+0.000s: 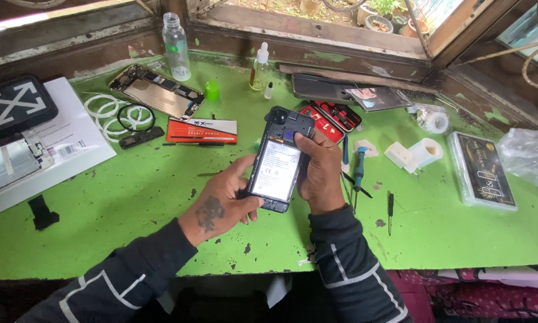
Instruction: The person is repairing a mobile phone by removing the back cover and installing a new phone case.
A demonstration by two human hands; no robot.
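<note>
I hold an opened phone with its back cover off, its white battery showing, above the green table. My left hand grips the phone's lower left edge, thumb along the side. My right hand clasps its right edge, fingers curled over the top right near the camera block. The phone is tilted slightly, top end away from me.
Another dismantled phone lies at the back left beside a clear bottle and white rings. A red battery box, screwdrivers, tape rolls, a dropper bottle and a clear packaged case lie around.
</note>
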